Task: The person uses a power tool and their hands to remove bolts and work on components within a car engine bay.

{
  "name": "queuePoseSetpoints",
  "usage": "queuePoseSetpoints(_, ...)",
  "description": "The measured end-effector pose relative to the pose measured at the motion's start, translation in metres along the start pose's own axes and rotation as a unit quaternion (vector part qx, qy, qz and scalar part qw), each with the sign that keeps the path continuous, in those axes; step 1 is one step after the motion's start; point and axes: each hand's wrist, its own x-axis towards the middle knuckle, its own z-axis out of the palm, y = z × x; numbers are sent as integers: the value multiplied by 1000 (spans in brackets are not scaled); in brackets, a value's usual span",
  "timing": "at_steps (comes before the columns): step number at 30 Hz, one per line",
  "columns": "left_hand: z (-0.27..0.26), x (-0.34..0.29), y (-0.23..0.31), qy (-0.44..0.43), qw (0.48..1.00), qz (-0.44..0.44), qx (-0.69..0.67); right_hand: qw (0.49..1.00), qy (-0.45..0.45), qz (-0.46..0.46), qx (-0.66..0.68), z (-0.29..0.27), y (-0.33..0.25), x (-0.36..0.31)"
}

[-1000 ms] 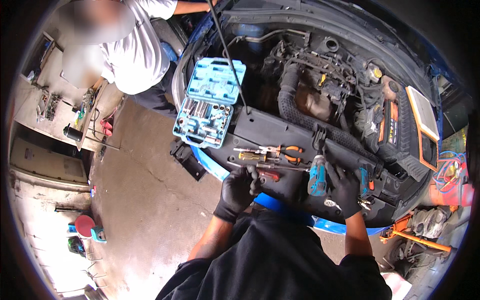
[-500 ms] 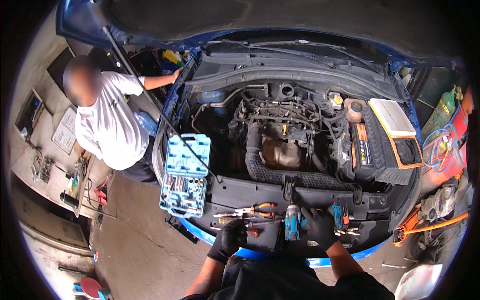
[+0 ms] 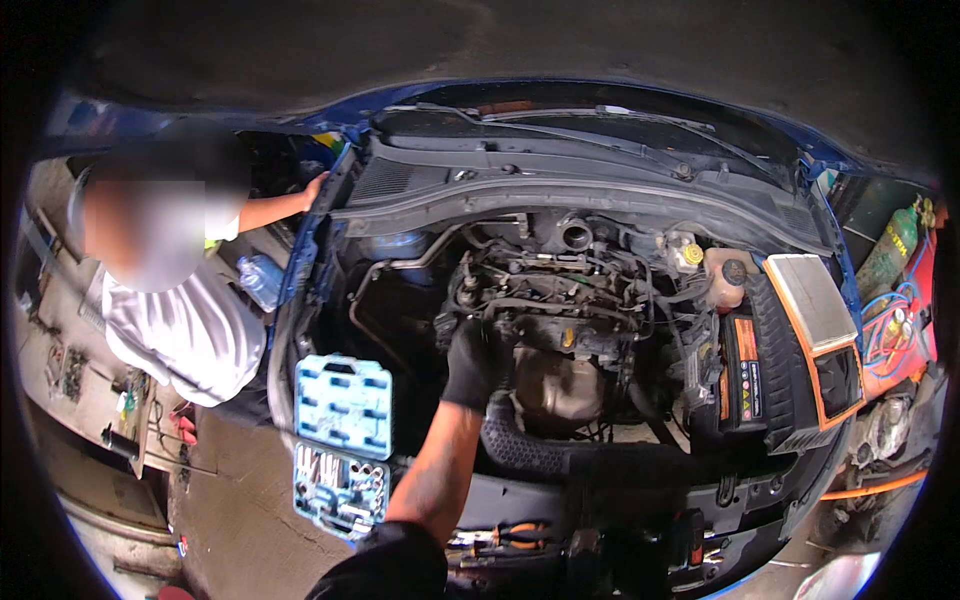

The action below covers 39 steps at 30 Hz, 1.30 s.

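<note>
My left hand (image 3: 472,365), in a black glove, reaches over the engine (image 3: 560,285) at its left side. It is beside the upper part of the black ribbed intake hose (image 3: 515,445). The fingers point away from me and blend into the dark engine parts, so I cannot see whether they grip anything. My right hand does not show. Orange-and-black handled pliers (image 3: 520,535) lie on the black front panel, beyond my left sleeve. Deep shadow covers the other tools there.
A blue socket case (image 3: 342,405) lies open at the left fender. A person in a white shirt (image 3: 180,325) stands there, one hand on the car's edge. At right are the battery (image 3: 740,370) and an air filter (image 3: 812,300). The raised hood (image 3: 480,45) hangs overhead.
My left hand has moved from the front panel forward onto the engine. My right hand has left the blue-and-black cordless driver and gone out of sight. The view has shifted closer to the engine.
</note>
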Motion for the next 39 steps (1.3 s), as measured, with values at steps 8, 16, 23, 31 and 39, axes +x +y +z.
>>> queuePoseSetpoints(8, 133, 301, -130, 40, 982, -47, 177, 931, -20, -85, -355, -19, -39, 63)
queuePoseSetpoints(16, 139, 396, -139, -96, 936, -68, 333, 923, -25, -61, -379, -15, -30, 81)
queuePoseSetpoints(23, 119, 409, -206, -72, 978, -61, 184, 900, -29, -99, -423, -13, -33, 78)
queuePoseSetpoints(31, 72, 365, -82, -15, 959, -21, 281, 870, -10, -137, -473, -13, -36, 54)
queuePoseSetpoints(39, 35, 1, 82, -222, 813, -183, -505, 884, -7, -196, -424, -7, -26, -7)
